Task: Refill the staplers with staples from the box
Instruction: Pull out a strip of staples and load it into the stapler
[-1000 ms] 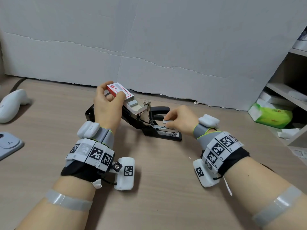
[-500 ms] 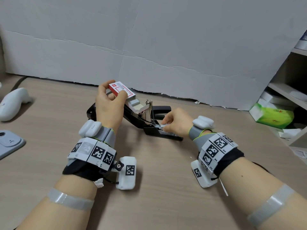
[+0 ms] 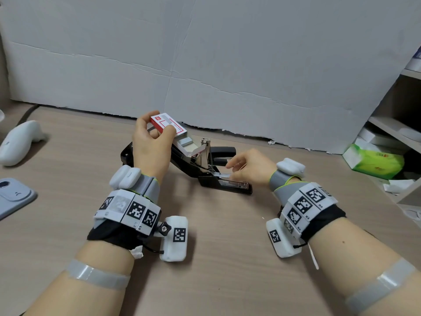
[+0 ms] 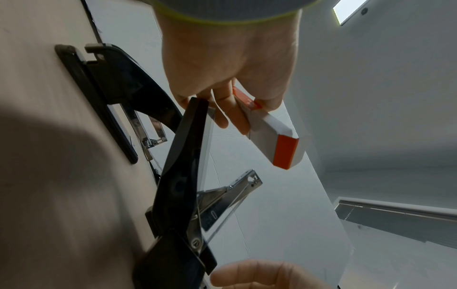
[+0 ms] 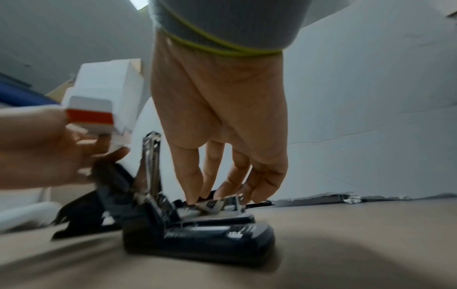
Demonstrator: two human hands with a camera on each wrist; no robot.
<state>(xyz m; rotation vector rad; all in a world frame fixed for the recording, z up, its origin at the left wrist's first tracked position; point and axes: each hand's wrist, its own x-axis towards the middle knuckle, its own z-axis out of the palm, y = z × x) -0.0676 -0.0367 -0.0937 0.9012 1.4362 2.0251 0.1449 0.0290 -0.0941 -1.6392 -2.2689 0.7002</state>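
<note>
Change: right hand (image 3: 249,168) has opened since earlier, fingertips (image 5: 191,199) on stapler (image 3: 224,183) magazine.
Left hand (image 3: 151,142): grips staple box (image 3: 168,124) above stapler's raised arm.

This looks like an office or a small recording workspace. A wood-grain bench (image 3: 216,281) stands against a creased grey board backdrop (image 3: 205,53). At the right edge of the frame an open shelf unit (image 3: 396,124) holds boxes and a green tissue pack (image 3: 376,160).
</note>
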